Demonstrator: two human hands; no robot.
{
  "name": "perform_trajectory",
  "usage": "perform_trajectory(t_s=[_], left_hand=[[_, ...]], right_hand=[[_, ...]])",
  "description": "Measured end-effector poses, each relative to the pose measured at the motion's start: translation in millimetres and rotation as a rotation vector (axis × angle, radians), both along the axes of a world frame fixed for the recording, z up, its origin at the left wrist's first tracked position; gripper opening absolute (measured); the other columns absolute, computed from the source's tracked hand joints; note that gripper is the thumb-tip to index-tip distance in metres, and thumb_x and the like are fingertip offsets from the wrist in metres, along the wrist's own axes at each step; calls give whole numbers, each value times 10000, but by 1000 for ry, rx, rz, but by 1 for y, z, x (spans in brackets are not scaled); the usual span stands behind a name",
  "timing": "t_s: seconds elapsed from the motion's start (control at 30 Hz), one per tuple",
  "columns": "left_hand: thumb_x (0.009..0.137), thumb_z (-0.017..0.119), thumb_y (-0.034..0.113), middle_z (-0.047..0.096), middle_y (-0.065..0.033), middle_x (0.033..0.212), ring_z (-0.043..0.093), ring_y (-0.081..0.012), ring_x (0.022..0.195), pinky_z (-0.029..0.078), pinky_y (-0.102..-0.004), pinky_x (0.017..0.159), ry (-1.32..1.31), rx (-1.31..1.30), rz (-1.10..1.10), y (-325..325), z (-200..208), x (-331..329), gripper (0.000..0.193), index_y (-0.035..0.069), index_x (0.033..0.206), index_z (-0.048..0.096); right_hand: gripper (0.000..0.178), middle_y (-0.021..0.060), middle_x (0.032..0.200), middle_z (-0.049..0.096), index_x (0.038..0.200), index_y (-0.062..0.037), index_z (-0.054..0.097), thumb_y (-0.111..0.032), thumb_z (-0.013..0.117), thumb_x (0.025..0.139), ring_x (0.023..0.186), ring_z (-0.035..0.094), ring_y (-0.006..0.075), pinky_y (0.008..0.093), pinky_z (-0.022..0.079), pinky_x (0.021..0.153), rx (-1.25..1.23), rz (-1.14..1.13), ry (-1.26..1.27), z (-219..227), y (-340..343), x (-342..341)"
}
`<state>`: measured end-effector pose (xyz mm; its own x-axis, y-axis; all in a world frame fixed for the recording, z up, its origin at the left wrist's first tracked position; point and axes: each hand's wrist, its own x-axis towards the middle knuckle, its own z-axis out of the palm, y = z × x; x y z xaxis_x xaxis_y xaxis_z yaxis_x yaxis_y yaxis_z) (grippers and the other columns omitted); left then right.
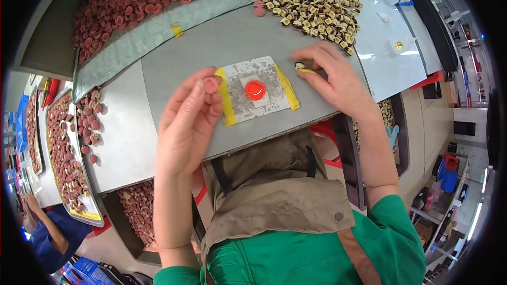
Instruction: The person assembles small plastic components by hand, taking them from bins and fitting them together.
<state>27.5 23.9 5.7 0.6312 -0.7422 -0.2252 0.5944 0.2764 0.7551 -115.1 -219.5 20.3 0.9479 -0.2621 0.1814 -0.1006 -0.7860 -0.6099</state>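
Note:
My left hand (182, 121) is closed in a pinch on a small pink ridged cup-shaped piece (211, 85), left of a speckled grey plate (240, 106). Between the fingertips of my right hand (340, 82) is a small cream-and-dark piece (299, 66); something yellow covers part of the thumb tip. A shiny red round button-like disc (254, 90) sits in the middle of the plate, between my two hands. Yellow tape (227, 100) runs along both sides of the plate. Neither hand touches the disc.
Pink cup-shaped pieces (142, 2) are heaped at the far left on a pale green sheet (119, 66). Cream-and-dark pieces (317, 10) lie heaped at the far right. Trays of joined-looking pieces (60, 148) stand at left, near another person's arm (50, 227). Open drawers (404, 142) flank my lap.

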Motion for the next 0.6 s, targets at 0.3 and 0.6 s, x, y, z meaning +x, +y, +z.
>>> perform_trajectory(t_s=[0.3, 0.6], left_hand=[[1009, 515, 189, 617, -55, 1132, 593, -112, 971, 481, -252, 886, 241, -227, -18, 11, -13, -14, 381, -4, 1335, 480], [1009, 516, 195, 613, -50, 1141, 593, -105, 973, 479, -253, 879, 228, -287, 3, 16, -19, -14, 374, 23, 1339, 477]], right_hand=[[221, 85, 1008, 591, 1068, -29, 617, -54, 653, 851, 852, 587, 211, 312, 476, 733, 35, -21, 83, 10, 13, 6], [175, 112, 953, 591, 1043, -14, 602, -59, 634, 877, 868, 615, 243, 320, 499, 754, -126, 7, 138, 8, 15, 12]])
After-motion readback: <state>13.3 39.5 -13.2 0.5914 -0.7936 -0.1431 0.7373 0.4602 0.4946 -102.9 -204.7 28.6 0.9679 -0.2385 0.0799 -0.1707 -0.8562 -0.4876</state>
